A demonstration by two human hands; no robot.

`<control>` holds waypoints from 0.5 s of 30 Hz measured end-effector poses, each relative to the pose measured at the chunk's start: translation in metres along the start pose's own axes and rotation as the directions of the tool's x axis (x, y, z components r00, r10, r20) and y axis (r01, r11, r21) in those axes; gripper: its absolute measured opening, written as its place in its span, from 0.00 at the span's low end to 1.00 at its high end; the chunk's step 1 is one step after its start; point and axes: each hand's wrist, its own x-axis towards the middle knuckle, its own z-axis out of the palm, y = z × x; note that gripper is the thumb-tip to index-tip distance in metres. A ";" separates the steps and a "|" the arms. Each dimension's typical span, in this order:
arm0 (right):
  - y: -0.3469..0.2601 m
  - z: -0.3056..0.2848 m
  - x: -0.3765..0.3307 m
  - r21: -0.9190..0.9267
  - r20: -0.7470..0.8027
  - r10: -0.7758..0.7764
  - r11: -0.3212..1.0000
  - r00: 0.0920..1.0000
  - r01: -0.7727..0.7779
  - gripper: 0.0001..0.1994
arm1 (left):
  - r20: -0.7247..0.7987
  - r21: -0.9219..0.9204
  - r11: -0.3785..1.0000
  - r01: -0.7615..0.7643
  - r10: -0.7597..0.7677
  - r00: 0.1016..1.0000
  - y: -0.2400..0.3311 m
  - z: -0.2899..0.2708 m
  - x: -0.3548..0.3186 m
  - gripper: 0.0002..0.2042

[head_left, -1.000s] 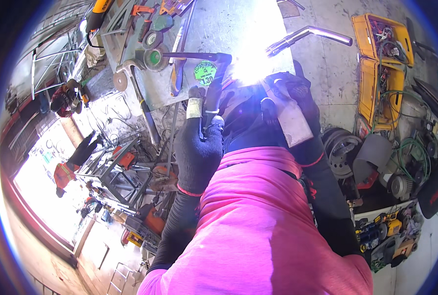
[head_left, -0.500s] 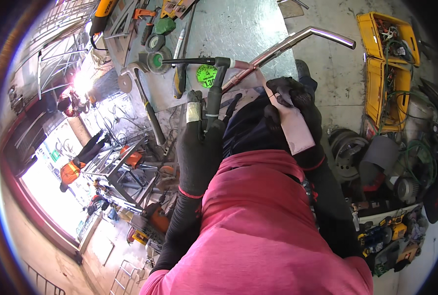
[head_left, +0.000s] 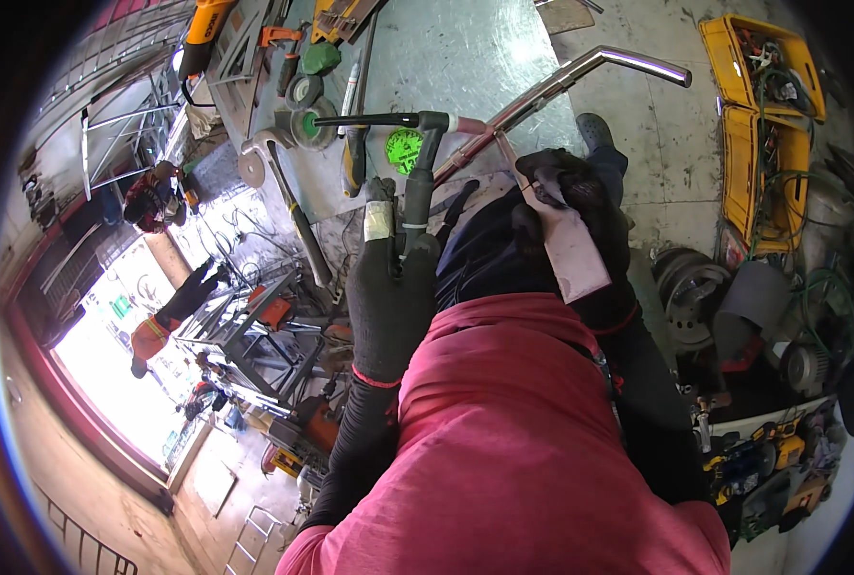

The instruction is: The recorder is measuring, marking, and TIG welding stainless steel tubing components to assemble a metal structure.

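The left hand (head_left: 391, 305), in a black glove, is closing around the handle of a welding torch (head_left: 417, 196), fingers wrapped fully about it. The torch is standing just above the hand, at about 11 o'clock from the picture's centre, over the steel bench (head_left: 465, 57). Its handle is running nearly upright in the picture, from 6 to 12 o'clock, and at the head it is turning sharply: a thin rod (head_left: 364, 121) is pointing toward 9 o'clock. The long axis is therefore the handle; the working end is aiming left. The torch is judged to be rigid and fairly light, though a trailing hose would be pulling on the lower end, so the mid-handle is the place to hold it, well below the head, which may be hot. The right hand (head_left: 580, 206), also gloved, is gripping a pale flat sheet (head_left: 572, 251) at 1 o'clock from centre; the sheet looks thin and stiff, and is hanging down toward 5 o'clock. A bent chrome tube (head_left: 561, 84) is lying across the bench from the torch head toward 2 o'clock; it is judged to be hard, smooth and slippery under a glove. A green disc (head_left: 405, 149) is lying just left of the handle, and a hammer (head_left: 288, 196) is lying at 9 o'clock from it.
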 end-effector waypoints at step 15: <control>0.005 -0.009 0.000 -0.096 -0.003 0.013 0.995 1.000 -0.014 0.18 | -0.018 0.059 0.997 -0.044 0.045 0.999 -0.002 -0.001 -0.002 0.13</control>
